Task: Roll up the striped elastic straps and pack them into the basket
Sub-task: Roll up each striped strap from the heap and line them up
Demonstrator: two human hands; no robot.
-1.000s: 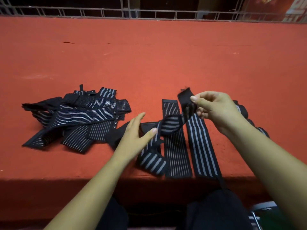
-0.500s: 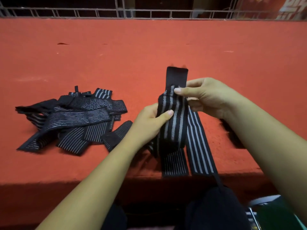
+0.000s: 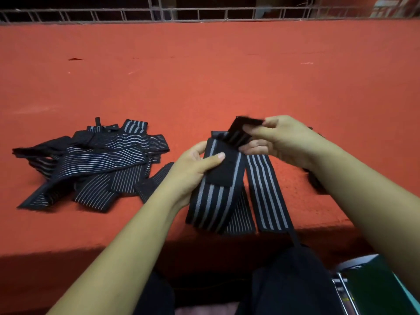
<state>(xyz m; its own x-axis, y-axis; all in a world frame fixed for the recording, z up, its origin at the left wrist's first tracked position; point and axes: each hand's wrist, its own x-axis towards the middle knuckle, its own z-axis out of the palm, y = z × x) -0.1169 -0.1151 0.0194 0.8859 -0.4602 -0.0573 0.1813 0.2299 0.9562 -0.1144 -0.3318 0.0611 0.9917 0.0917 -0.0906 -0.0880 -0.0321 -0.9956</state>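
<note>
A black strap with grey stripes (image 3: 214, 201) is held above the red table by both hands. My left hand (image 3: 193, 165) pinches it at the middle, thumb on its plain black patch. My right hand (image 3: 279, 139) grips the far end, which is folded over towards me. Its loose lower end hangs down to the table's front edge. Two more striped straps (image 3: 267, 196) lie flat under and right of it. A pile of several striped straps (image 3: 91, 160) lies to the left. At the bottom right corner a dark green container (image 3: 377, 289) shows; whether it is the basket I cannot tell.
The red cloth table (image 3: 204, 83) reaches back to a metal wire rail (image 3: 204, 14). Its front edge runs just below the straps. Another dark strap end (image 3: 314, 183) shows behind my right forearm. My dark trousers fill the bottom middle.
The strap was lifted off the table and held upright between both hands. Its top end has since been bent over by my right hand, and the lower end has dropped towards me.
</note>
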